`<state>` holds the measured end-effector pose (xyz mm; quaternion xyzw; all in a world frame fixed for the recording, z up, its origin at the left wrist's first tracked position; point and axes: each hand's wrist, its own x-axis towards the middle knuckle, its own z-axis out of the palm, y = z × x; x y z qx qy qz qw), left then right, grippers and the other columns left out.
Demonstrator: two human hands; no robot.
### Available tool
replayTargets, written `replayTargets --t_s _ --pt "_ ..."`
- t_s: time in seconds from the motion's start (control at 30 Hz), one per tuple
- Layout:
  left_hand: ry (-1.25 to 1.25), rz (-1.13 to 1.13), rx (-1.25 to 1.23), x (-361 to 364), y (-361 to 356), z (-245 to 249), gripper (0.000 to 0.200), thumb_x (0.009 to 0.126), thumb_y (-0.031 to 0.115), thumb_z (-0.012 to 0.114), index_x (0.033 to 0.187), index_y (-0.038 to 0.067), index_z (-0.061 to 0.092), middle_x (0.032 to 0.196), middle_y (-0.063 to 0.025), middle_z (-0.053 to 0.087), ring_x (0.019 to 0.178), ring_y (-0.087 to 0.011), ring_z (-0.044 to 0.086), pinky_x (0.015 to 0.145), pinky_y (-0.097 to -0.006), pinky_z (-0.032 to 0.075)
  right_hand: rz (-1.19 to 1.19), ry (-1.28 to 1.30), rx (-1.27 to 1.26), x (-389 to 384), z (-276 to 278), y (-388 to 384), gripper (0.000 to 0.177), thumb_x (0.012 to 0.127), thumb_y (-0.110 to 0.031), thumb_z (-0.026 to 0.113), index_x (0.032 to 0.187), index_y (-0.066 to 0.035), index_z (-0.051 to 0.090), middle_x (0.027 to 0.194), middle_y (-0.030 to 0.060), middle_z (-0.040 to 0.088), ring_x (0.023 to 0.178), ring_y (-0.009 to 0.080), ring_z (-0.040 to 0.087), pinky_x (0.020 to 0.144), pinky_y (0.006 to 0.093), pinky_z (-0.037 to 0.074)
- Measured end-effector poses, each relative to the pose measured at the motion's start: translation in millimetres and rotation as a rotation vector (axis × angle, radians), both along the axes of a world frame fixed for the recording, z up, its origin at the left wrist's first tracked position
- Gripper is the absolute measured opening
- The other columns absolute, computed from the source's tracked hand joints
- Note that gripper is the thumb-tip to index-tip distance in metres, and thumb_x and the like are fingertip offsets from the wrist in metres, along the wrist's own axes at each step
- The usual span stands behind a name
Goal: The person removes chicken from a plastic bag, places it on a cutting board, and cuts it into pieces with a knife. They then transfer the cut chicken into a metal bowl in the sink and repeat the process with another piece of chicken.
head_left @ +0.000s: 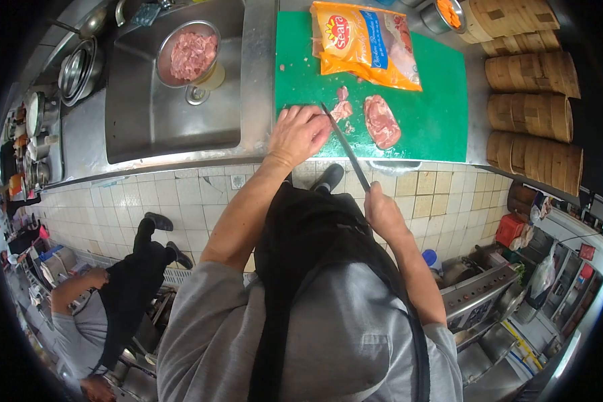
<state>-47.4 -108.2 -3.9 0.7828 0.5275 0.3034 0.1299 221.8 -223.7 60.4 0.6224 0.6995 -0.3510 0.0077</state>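
My right hand (384,209) is closed round the handle of a long kitchen knife (347,149), its blade slanting up and left over the green cutting board (442,127). At the board's left front, my left hand (300,136) has its fingers curled together beside the blade tip; what lies under them is hidden. Small pieces of raw meat (342,109) lie just right of the tip. A larger piece of raw meat (382,122) rests farther right on the board. Behind it lies an orange plastic bag (366,45) printed "seara" and "Chicken Boneless Leg".
A metal bowl (214,72) of cut raw meat sits in the sink (174,137) on the left. Stacked bamboo steamers (529,117) line the right, near a metal container of orange pieces (443,15). Another person (124,281) is behind, lower left.
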Motion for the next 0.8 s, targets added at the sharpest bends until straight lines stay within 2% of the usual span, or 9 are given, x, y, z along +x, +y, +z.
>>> replayTargets --t_s 0.13,0.3,0.4,0.6,0.67,0.77,0.8 --pt "0.013 0.003 0.029 0 2 -5 0.022 0.084 0.022 0.079 0.105 0.016 0.074 0.111 -0.0007 0.066 0.106 -0.0246 0.061 0.090 -0.0414 0.047 0.059 -0.054 0.026 -10 -16 10 0.015 0.099 -0.008 0.054 0.105 0.002 0.044 0.075 0.0326 0.067 0.075 0.0551 0.068 0.067 0.0641 0.053" --pt "-0.005 0.010 0.057 -2 1 -10 0.023 0.084 0.020 0.078 0.106 0.014 0.074 0.114 -0.0007 0.066 0.108 -0.0243 0.061 0.090 -0.0417 0.048 0.124 -0.073 0.114 -46 -35 62 0.014 0.098 -0.004 0.047 0.109 0.005 0.045 0.079 0.0333 0.069 0.077 0.0541 0.069 0.069 0.0636 0.054" --pt "-0.008 0.010 0.058 0 2 -10 0.023 0.084 0.019 0.078 0.106 0.014 0.074 0.115 -0.0005 0.067 0.108 -0.0241 0.061 0.090 -0.0414 0.048 0.115 -0.106 0.056 -60 -33 87 0.015 0.097 -0.002 0.046 0.111 0.005 0.046 0.082 0.0335 0.070 0.079 0.0529 0.070 0.071 0.0624 0.055" --pt "0.005 0.038 0.082 -2 1 -14 0.021 0.085 0.018 0.078 0.105 0.015 0.074 0.113 0.0005 0.067 0.106 -0.0236 0.062 0.089 -0.0411 0.049 0.097 -0.107 0.066 -13 -27 19 0.016 0.099 -0.007 0.049 0.110 0.004 0.046 0.081 0.0319 0.070 0.077 0.0530 0.070 0.069 0.0631 0.056" --pt "-0.008 0.030 0.086 -3 1 -11 0.020 0.086 0.018 0.078 0.105 0.015 0.074 0.112 0.0010 0.067 0.105 -0.0231 0.062 0.088 -0.0407 0.049 0.089 -0.168 0.028 -8 -33 18 0.016 0.099 -0.009 0.050 0.110 0.003 0.046 0.079 0.0322 0.069 0.076 0.0538 0.069 0.069 0.0639 0.055" --pt "-0.077 0.014 0.069 -4 0 -26 0.031 0.085 0.024 0.081 0.113 0.014 0.073 0.119 -0.0034 0.067 0.109 -0.0260 0.062 0.092 -0.0425 0.049 0.104 -0.163 0.065 -9 -26 36 0.016 0.100 -0.010 0.051 0.108 0.003 0.047 0.077 0.0321 0.069 0.076 0.0543 0.069 0.069 0.0648 0.055" --pt "-0.115 0.071 0.075 -3 -1 -17 0.036 0.085 0.028 0.081 0.116 0.013 0.072 0.121 -0.0050 0.066 0.109 -0.0272 0.062 0.092 -0.0429 0.048 0.113 -0.144 0.092 -9 -24 44 0.016 0.100 -0.010 0.051 0.107 0.003 0.047 0.077 0.0321 0.069 0.076 0.0543 0.069 0.069 0.0650 0.054"
